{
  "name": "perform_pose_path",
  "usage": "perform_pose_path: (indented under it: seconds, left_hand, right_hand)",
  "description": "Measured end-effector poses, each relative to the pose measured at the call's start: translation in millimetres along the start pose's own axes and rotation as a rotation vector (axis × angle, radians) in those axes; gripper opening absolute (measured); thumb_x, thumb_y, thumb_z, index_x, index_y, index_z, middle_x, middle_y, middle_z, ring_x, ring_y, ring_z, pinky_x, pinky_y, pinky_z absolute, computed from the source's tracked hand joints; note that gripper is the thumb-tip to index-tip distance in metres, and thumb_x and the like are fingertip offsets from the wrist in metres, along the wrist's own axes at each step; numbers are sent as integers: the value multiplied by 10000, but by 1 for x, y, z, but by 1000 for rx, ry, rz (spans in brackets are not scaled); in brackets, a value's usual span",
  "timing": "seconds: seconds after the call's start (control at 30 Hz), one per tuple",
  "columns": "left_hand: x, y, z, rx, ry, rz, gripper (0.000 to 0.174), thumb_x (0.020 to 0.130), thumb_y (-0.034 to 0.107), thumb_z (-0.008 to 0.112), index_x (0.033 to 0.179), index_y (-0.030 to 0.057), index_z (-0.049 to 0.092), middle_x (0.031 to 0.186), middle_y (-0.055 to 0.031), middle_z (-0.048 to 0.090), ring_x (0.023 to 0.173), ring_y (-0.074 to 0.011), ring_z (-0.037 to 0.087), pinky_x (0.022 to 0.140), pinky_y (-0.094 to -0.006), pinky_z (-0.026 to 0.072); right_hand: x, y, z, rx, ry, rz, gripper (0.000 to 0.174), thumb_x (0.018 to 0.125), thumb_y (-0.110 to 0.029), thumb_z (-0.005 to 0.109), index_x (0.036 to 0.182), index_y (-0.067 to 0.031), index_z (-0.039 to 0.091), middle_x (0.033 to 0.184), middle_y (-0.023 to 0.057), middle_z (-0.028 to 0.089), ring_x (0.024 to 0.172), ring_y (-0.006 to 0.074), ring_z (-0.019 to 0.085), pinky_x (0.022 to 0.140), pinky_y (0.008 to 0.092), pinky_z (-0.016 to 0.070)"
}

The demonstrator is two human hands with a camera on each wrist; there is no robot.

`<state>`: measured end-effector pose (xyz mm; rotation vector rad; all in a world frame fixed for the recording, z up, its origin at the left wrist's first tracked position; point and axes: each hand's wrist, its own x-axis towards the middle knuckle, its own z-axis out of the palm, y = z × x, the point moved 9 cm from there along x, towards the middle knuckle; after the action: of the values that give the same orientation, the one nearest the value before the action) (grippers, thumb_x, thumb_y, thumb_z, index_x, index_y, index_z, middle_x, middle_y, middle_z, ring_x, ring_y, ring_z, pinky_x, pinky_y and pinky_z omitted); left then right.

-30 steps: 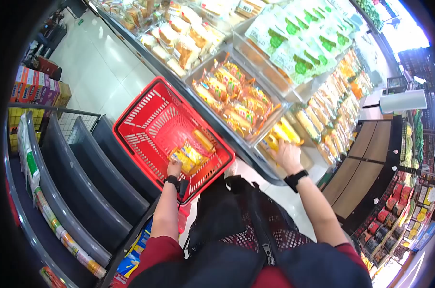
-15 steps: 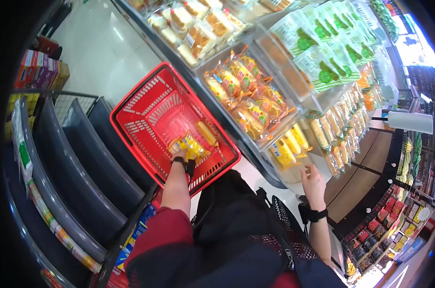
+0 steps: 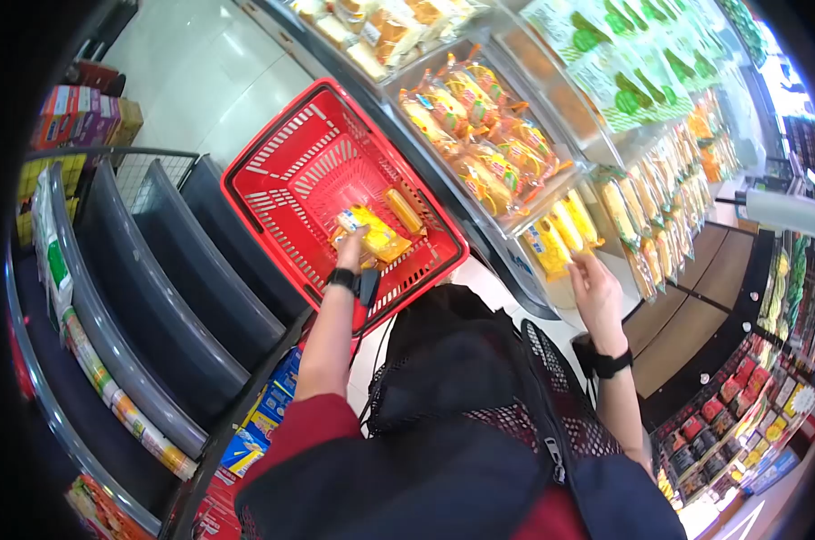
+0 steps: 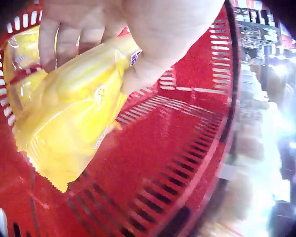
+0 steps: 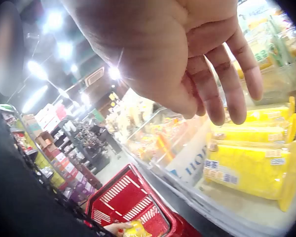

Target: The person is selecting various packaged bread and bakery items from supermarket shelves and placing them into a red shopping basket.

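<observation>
My left hand (image 3: 351, 250) is down inside a red shopping basket (image 3: 261, 196). It grips a yellow plastic-wrapped snack pack (image 4: 76, 111), thumb on one side and fingers on the other. Another yellow pack (image 4: 23, 59) lies beside it, and a narrower orange-yellow pack (image 3: 405, 212) rests along the basket's right side. My right hand (image 3: 598, 295) hovers at the near edge of the display bin, fingers loosely bent and holding nothing. Several matching yellow packs (image 5: 246, 168) lie side by side in that bin, just past the fingertips in the right wrist view.
Clear-walled bins with orange-wrapped breads (image 3: 479, 121) and green-and-white bags (image 3: 619, 76) fill the counter beyond. Rows of wrapped rolls (image 3: 650, 202) stand to the right. Dark curved shelving (image 3: 155, 297) borders the left, with stacked boxes (image 3: 88, 117) behind it.
My right hand has left the yellow packs it was touching, drew back, and now hovers close to them again. The left hand stays in the basket, and the pack in it has shifted slightly.
</observation>
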<state>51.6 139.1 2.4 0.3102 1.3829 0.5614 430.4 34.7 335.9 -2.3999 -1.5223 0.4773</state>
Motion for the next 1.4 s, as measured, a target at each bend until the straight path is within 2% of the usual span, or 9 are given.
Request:
perform_pose_path:
  seconds: [0.07,0.13,0.23,0.53,0.73,1.17,1.27,1.3,1.4]
  left_hand:
    - [-56,41,34,-35,-103,143,400,837,264,664,1129,33,518,1055,-93,632,908,-199,635,747,-313,500]
    - [-130,82,69,-72,-256,266,372,878,196,635,1175,26,491,1123,-99,615,995,-203,623,870,-333,480]
    - [-228,112,130,25,-449,423,389,866,90,636,1214,12,480,1145,-83,611,1060,-182,590,903,-324,471]
    - [-287,65,262,275,-827,469,492,877,94,636,1319,25,429,1222,-71,547,1020,-123,558,867,-268,473]
    - [-237,85,170,380,-404,561,368,909,157,589,1250,39,518,1196,-76,579,1019,-130,567,870,-291,466]
    - [-85,-36,-48,277,66,26,402,866,223,622,1232,97,509,1038,-36,582,899,-155,572,757,-334,504]
    - [-49,-66,-76,300,166,-45,506,837,211,637,1287,50,471,973,-49,578,737,-137,536,586,-306,484]
    - [-28,-80,-92,338,205,-105,443,853,251,631,1245,99,493,946,-43,580,812,-160,565,644,-364,507]
    - [16,-99,-129,514,299,-109,355,815,272,670,1097,70,595,718,-41,577,557,-175,540,447,-355,430]
  right_hand:
    - [6,-34,-2,195,2,-265,187,829,-121,649,983,-19,618,874,128,669,770,270,660,677,343,521]
    - [-1,-59,-20,320,-78,-234,237,818,-143,676,1014,-22,620,909,127,660,852,249,654,781,341,513]
    - [-26,-115,-42,498,-130,-448,564,791,-233,725,1253,-23,478,1115,185,586,997,295,606,833,364,498]
    - [-36,17,-23,761,-205,-1,572,762,-203,750,1227,-5,482,1010,148,646,940,213,634,806,331,498]
    - [-39,76,-27,278,-59,68,473,744,-199,730,1117,-18,502,979,238,628,947,395,606,794,426,495]
    - [-36,26,52,-25,-148,-109,409,789,-268,673,1113,-39,574,1025,171,623,925,347,612,777,428,509]
    - [-50,50,44,-84,-137,-54,366,802,-264,658,1082,-39,584,1033,174,621,909,348,622,756,425,516]
    - [-53,56,41,-109,-129,-37,354,806,-262,654,1072,-38,585,1038,178,619,899,352,626,753,427,516]
    - [-62,69,56,-81,-303,51,350,809,-251,657,1072,-28,592,1024,202,630,893,363,628,757,433,511]
